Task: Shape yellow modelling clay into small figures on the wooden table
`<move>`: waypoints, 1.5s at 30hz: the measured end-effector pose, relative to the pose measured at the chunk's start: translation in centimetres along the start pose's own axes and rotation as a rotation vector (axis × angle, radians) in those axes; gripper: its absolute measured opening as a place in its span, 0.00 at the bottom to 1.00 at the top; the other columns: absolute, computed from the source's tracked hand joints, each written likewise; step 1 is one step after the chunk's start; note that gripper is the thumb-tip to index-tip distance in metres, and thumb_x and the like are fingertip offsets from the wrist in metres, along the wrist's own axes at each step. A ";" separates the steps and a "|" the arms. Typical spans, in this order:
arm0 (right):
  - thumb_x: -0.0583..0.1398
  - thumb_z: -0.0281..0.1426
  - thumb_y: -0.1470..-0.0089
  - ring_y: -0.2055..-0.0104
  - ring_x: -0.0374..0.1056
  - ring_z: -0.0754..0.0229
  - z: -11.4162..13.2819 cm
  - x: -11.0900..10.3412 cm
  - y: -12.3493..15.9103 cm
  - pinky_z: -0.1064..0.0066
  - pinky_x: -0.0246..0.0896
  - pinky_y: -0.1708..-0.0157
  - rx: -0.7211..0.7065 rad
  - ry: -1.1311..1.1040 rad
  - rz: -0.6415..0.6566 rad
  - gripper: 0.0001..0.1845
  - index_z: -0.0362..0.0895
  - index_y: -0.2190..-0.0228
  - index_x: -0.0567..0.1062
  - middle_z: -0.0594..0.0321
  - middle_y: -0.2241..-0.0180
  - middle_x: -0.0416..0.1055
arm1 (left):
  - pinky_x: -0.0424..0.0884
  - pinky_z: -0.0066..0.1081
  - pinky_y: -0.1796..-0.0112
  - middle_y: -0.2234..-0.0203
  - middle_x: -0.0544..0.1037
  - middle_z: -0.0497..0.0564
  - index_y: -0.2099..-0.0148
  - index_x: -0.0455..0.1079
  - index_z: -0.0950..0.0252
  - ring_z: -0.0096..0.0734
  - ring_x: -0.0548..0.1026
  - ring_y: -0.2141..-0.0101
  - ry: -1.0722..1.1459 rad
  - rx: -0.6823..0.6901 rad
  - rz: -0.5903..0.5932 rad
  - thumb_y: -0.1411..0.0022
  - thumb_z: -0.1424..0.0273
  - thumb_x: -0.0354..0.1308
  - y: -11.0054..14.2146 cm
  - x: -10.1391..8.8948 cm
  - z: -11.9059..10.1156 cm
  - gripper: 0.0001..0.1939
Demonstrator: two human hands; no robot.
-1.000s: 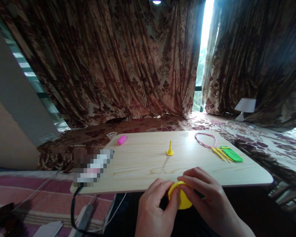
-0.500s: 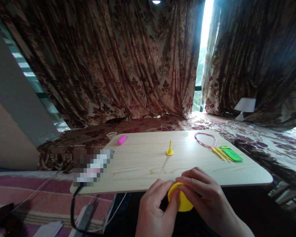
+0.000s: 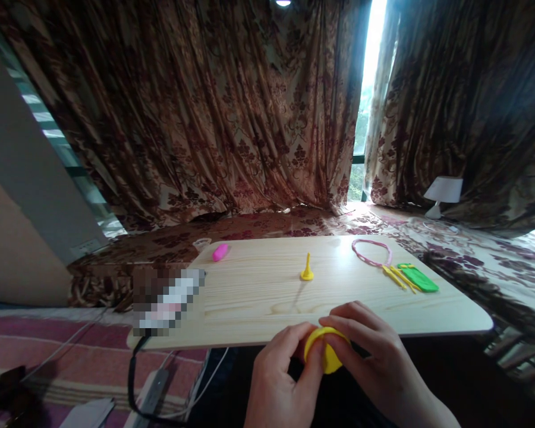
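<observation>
Between my two hands is a yellow piece of modelling clay (image 3: 332, 358), rounded and hollowed like a shallow cup, just in front of the table's near edge. My left hand (image 3: 285, 371) is closed on its left side, with the thumb pressed inside. My right hand (image 3: 374, 351) pinches the upper right rim, its thumb also inside and its fingers behind. Beyond the hands, a yellow clay stand (image 3: 307, 270) with a thin upright stem on a round base stands on the light wooden table (image 3: 249, 303).
A pink clay roll (image 3: 220, 252) lies at the table's back left. At the right are a pink twisted loop (image 3: 361, 259), thin yellow sticks (image 3: 396, 278) and a flat green piece (image 3: 421, 280). A blurred-out object (image 3: 172, 300) with a black cable (image 3: 131, 374) rests at the left edge.
The yellow clay has been turned and bent between my fingers; it looks rounder and more cupped, and its lower edge hangs less far down. Both hands have barely shifted.
</observation>
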State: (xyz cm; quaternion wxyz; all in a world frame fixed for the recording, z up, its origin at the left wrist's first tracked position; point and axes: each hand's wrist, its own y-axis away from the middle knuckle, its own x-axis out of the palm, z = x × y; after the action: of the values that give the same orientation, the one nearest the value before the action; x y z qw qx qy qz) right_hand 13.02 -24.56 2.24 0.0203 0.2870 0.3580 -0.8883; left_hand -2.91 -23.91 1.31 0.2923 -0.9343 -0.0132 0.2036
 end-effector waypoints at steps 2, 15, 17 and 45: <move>0.57 0.25 0.44 0.61 0.64 0.58 0.1 0.0 -0.1 0.67 0.63 0.64 -0.027 0.018 0.007 0.15 0.49 0.55 0.72 0.60 0.64 0.68 | 0.72 0.26 0.66 0.72 0.78 0.48 0.63 0.73 0.61 0.30 0.76 0.69 0.004 0.035 0.029 0.41 0.71 0.55 0.0 0.0 0.1 0.06; 0.56 0.23 0.44 0.63 0.64 0.58 0.4 -0.3 -0.3 0.67 0.63 0.66 -0.076 -0.010 0.014 0.17 0.50 0.53 0.72 0.60 0.65 0.69 | 0.72 0.27 0.66 0.72 0.78 0.49 0.61 0.74 0.61 0.31 0.76 0.69 0.026 0.047 0.080 0.40 0.71 0.54 0.1 -0.2 0.0 0.09; 0.56 0.23 0.44 0.63 0.63 0.58 0.5 -0.4 -0.3 0.67 0.63 0.66 -0.084 -0.013 0.026 0.18 0.50 0.53 0.71 0.60 0.65 0.69 | 0.72 0.26 0.66 0.72 0.78 0.49 0.61 0.75 0.61 0.31 0.76 0.69 0.026 0.042 0.070 0.41 0.71 0.54 0.1 -0.3 0.0 0.09; 0.58 0.24 0.45 0.62 0.64 0.59 0.2 -0.4 -0.4 0.68 0.63 0.65 -0.062 -0.031 0.024 0.19 0.52 0.53 0.71 0.61 0.63 0.68 | 0.68 0.27 0.66 0.71 0.74 0.49 0.61 0.74 0.62 0.31 0.74 0.68 0.097 -0.020 0.141 0.40 0.71 0.53 -0.3 -0.1 0.2 0.09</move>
State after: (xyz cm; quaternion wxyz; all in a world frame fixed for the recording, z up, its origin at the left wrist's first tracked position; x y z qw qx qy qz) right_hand 13.13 -24.52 2.81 0.0453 0.2766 0.3814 -0.8809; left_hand -3.04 -23.60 1.32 0.2684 -0.9445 0.0646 0.1781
